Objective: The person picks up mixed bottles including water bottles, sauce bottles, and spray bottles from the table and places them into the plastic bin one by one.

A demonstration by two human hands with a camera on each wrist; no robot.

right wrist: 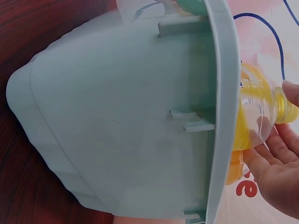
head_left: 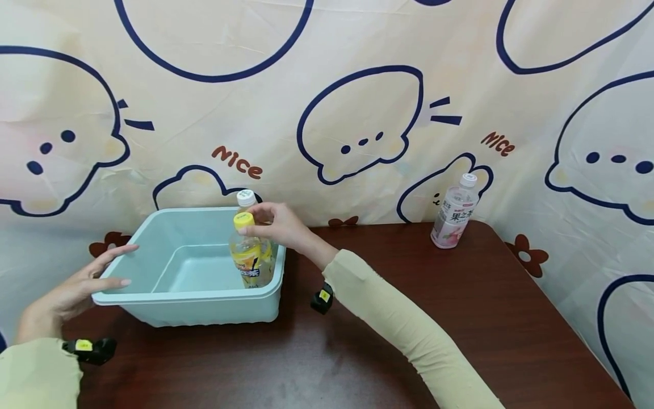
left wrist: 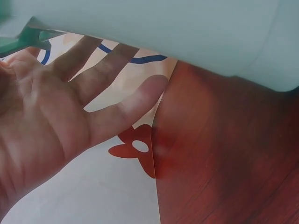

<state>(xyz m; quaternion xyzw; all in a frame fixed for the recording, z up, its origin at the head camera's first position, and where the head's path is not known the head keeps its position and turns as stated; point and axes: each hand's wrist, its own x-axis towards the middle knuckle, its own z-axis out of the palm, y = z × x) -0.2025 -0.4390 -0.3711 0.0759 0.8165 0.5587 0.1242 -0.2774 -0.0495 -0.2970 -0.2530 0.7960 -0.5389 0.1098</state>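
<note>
"How does the yellow-capped bottle (head_left: pixel 248 254) look?"
"Yellow-labelled, nearly upright, pinched by the right hand (head_left: pixel 286 228), at right within the pale blue tub (head_left: pixel 199 311)."
"And the white-capped bottle (head_left: pixel 246 198)?"
"Just on its far side."

Pale yellow-green sleeves (head_left: pixel 395 324), the right one creased; beside each cuff (head_left: pixel 337 266), a black camera (head_left: pixel 321 304) with a yellow patch (head_left: pixel 324 295).

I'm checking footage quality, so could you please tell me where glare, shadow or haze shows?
Head: soft glare on the table, shadow beneath the tub; left wrist: hazy overall, a dark shadow on the table; right wrist: washed-out backdrop behind the yellow-capped bottle.
</note>
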